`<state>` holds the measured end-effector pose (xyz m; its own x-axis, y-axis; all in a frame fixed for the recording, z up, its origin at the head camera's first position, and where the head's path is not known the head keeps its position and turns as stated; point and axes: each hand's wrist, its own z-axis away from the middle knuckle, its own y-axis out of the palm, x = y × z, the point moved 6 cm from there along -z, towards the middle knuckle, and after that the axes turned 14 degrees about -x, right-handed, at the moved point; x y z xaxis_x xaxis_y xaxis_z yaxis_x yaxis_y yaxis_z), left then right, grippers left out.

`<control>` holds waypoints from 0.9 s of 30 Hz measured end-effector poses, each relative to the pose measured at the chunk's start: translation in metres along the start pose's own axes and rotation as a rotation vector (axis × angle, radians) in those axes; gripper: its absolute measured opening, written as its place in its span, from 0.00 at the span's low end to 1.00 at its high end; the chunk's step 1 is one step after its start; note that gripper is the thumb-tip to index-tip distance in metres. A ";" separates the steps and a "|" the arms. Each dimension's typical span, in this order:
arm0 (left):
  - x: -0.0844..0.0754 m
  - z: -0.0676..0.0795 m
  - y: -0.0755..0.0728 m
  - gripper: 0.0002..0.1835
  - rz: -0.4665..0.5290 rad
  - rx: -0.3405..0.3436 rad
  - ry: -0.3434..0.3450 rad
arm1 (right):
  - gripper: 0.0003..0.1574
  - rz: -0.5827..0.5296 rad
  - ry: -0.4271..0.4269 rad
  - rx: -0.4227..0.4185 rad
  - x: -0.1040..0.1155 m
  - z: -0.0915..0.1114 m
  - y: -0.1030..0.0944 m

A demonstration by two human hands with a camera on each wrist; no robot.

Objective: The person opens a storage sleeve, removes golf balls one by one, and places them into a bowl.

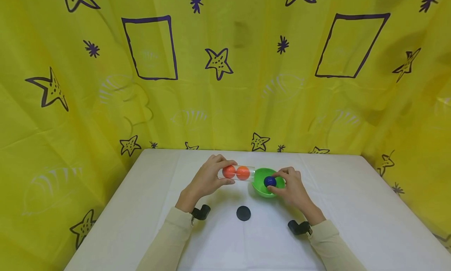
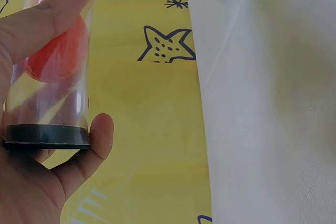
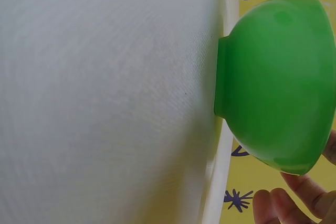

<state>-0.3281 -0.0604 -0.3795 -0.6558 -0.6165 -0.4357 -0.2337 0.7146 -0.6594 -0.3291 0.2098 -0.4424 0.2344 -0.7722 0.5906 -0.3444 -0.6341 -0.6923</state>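
Observation:
My left hand (image 1: pixel 208 176) grips a clear tube (image 1: pixel 251 174) lying on its side in the air, its far end beside the bowl. Inside the tube sit two orange balls (image 1: pixel 242 173). The left wrist view shows a black cap (image 2: pixel 47 136) on the tube's near end, against the palm. A dark blue ball (image 1: pixel 269 181) is pinched between thumb and fingers of my right hand (image 1: pixel 292 188), over the green bowl (image 1: pixel 260 188). In the right wrist view the bowl hides the ball, and some fingers (image 3: pixel 304 190) show by the rim.
A black round disc (image 1: pixel 243 213) lies on the white tabletop (image 1: pixel 218 243), nearer to me than the bowl. Yellow curtain (image 1: pixel 246 102) with drawn stars hangs behind and at both sides of the table. Each wrist wears a black camera (image 1: pixel 298 227).

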 end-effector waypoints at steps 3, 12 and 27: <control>0.001 0.000 0.000 0.28 -0.008 0.001 0.001 | 0.25 0.005 -0.002 -0.001 0.000 0.000 0.000; -0.001 0.000 -0.001 0.28 -0.008 -0.009 0.012 | 0.23 -0.005 0.031 0.013 -0.003 -0.001 0.001; 0.001 -0.001 0.002 0.28 -0.009 0.009 -0.013 | 0.14 -0.059 0.015 -0.038 0.006 -0.005 -0.011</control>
<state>-0.3296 -0.0592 -0.3802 -0.6445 -0.6273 -0.4371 -0.2331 0.7057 -0.6691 -0.3288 0.2130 -0.4291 0.2414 -0.7329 0.6361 -0.3649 -0.6760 -0.6403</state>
